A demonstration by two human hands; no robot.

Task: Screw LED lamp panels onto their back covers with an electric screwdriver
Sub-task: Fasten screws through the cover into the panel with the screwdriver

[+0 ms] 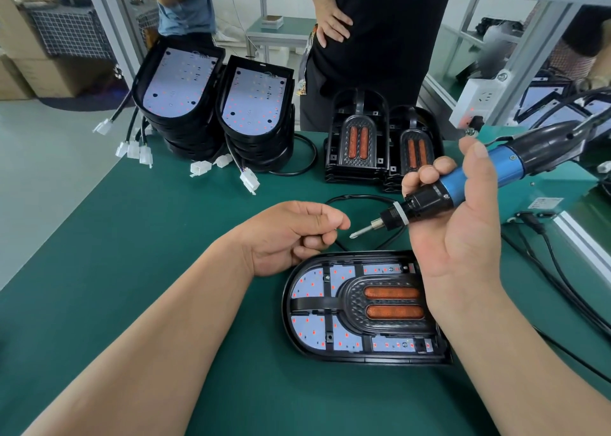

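Right hand (463,247): palm up, wrapped round the screwdriver (472,181), bit pointing left, above the lamp.
Left hand (291,234): fingers curled, thumb on forefinger, just beside the bit; can't tell if it pinches anything.
Lamp (330,303): flat on the table (165,224), below both hands.
Back: 2 panel stacks (180,85), 2 cover stacks (358,138).

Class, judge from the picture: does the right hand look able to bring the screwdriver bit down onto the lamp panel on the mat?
Probably yes: the right hand holds the screwdriver above the lamp panel, with nothing between; the left hand sits aside.
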